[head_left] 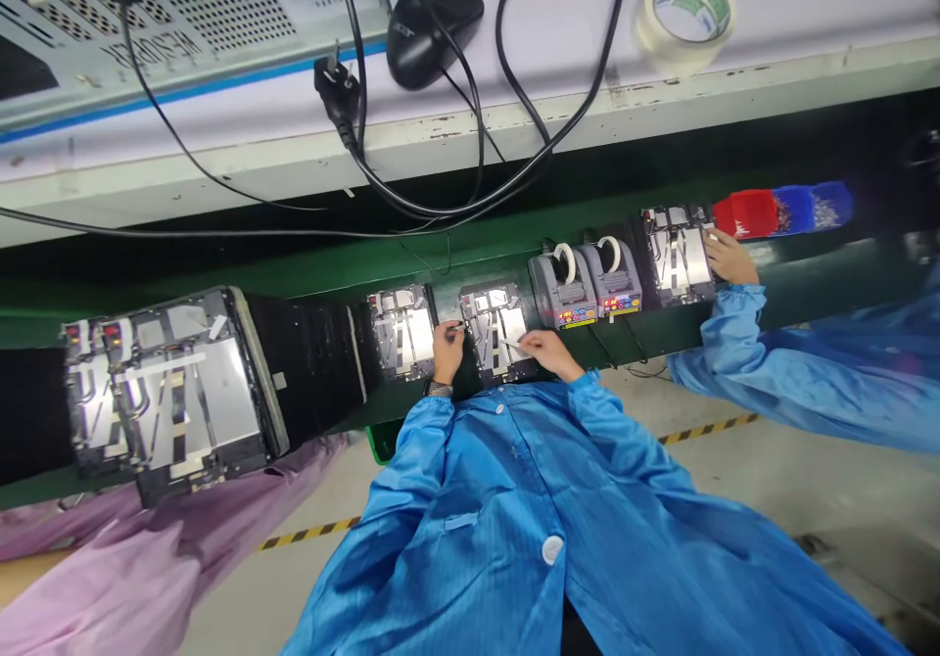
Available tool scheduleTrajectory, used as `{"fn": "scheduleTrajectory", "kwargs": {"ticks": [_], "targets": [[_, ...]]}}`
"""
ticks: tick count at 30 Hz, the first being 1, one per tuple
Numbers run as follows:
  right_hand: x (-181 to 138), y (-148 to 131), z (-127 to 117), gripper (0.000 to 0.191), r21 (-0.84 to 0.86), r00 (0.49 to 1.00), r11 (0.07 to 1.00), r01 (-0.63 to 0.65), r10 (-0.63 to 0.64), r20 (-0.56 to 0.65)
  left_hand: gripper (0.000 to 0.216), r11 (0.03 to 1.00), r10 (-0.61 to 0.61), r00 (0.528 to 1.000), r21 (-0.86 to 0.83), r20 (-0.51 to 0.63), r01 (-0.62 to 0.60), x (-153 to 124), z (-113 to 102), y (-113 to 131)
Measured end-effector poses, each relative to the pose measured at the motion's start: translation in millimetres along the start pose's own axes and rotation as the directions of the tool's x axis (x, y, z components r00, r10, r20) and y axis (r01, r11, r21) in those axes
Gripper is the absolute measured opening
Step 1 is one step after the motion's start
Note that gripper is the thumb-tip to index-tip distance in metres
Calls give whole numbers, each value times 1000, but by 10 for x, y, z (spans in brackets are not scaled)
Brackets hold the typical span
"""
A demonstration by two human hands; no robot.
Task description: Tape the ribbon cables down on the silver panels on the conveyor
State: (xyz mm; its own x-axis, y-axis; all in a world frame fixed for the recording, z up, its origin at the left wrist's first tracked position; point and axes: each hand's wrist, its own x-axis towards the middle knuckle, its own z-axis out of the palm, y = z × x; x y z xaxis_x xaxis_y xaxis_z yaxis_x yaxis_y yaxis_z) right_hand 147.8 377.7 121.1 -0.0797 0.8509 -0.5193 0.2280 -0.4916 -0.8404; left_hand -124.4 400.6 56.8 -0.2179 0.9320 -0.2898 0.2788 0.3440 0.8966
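In front of me on the dark green bench lies a flat electronic assembly (pixel 493 328) with silvery metal plates, a black frame and thin cables. My left hand (pixel 446 351) is at its left edge, fingers curled together near a small dark piece I cannot make out. Over its right side, my right hand (pixel 552 353) pinches thumb and forefinger close to the metal plate. Whatever is between those fingertips is too small to name. A second similar assembly (pixel 402 333) lies just left of my left hand.
Two grey tape dispensers (pixel 564 289) stand right of my assembly. Farther right, a co-worker's hand (pixel 730 257) touches another assembly (pixel 677 255), beside red (pixel 747 213) and blue bins (pixel 794 210). Larger-looking assemblies (pixel 195 387) sit left. Black cables (pixel 506 196) hang from the shelf edge ahead.
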Motion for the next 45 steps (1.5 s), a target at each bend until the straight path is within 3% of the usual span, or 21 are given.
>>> {"fn": "scheduleTrajectory", "kwargs": {"ticks": [3,6,12,18,37,41,45], "targets": [[521,-377,240,9,-281,989,956,83,-45,140,15,1000,-23,999,9,38,23,42,61,-19],[910,-722,404,15,-569,982,817,90,24,189,11,999,-33,998,2,48,33,49,91,0],[1038,-1052,568,10,-782,959,620,69,176,224,13,997,-73,996,-7,43,74,18,106,49],[1026,-1076,611,16,-843,952,535,57,226,208,11,998,-62,998,-3,27,62,38,126,50],[1106,-1043,666,26,-877,953,475,68,228,198,14,994,-43,999,97,19,41,81,169,92],[1115,-1030,666,25,-876,952,476,78,225,206,13,982,-57,998,180,31,51,96,150,165],[1110,-1037,659,25,-875,951,478,80,226,211,13,929,-73,996,366,51,50,89,123,313]]}}
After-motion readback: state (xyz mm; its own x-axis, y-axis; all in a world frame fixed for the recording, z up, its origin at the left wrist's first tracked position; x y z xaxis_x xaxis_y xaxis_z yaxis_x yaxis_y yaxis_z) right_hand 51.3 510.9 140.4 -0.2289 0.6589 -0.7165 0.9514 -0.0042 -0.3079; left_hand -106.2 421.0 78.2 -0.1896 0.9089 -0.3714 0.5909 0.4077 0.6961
